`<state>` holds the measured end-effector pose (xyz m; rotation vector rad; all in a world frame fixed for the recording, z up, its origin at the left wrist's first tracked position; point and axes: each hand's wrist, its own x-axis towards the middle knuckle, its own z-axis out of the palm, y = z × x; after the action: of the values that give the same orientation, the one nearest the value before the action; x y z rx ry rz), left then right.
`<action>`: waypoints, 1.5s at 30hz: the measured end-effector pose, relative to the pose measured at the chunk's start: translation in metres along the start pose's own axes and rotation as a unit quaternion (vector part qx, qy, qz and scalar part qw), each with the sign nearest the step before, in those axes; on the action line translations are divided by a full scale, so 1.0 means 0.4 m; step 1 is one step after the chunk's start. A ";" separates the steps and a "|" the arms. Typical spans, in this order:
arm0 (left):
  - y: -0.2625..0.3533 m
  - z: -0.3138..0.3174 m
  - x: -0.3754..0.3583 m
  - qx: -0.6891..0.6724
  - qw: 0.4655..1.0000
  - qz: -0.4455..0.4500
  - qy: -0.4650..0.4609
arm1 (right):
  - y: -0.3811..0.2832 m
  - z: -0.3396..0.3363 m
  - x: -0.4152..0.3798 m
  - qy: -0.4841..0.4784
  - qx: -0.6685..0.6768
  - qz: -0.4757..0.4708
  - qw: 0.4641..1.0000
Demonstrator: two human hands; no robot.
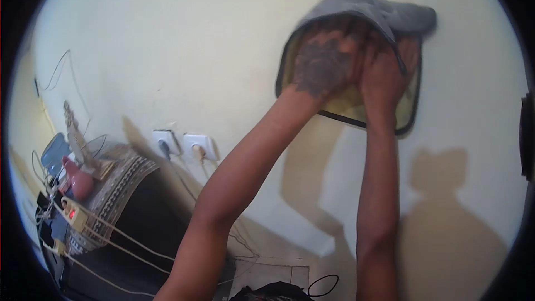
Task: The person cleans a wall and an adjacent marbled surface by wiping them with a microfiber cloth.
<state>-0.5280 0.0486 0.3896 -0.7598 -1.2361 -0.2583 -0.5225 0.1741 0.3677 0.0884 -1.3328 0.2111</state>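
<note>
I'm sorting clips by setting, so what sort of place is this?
Probably a room in a home: plain pale wall with two sockets, a patterned cloth over a dark piece of furniture, and a pink vase-like object among trailing cables.

Looks from the person's head, forward and down along both arms (267, 145). Faces the pale wall (223, 50) from nearby.
</note>
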 end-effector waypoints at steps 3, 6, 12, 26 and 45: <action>-0.036 -0.033 -0.032 -0.076 0.995 0.002 -0.060 | -0.014 0.030 -0.028 0.030 -0.120 -0.031 0.992; -0.113 -0.071 -0.035 -0.077 0.993 -0.020 -0.092 | -0.088 0.066 -0.009 0.018 -0.096 0.000 0.995; -0.334 -0.231 -0.093 -0.009 0.997 -0.055 0.045 | -0.375 0.139 0.049 -0.056 -0.060 -0.102 0.991; -0.650 -0.522 -0.289 0.189 0.949 -0.152 0.199 | -0.874 0.229 0.003 -0.053 0.054 -0.309 0.948; -0.353 -0.359 -0.348 0.223 0.927 -0.301 0.017 | -0.621 0.132 -0.085 -0.089 0.147 -0.161 0.972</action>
<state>-0.5465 -0.1779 0.2977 0.0343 -1.4056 -0.4669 -0.5299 -0.0819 0.3612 0.5816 -1.4364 0.1253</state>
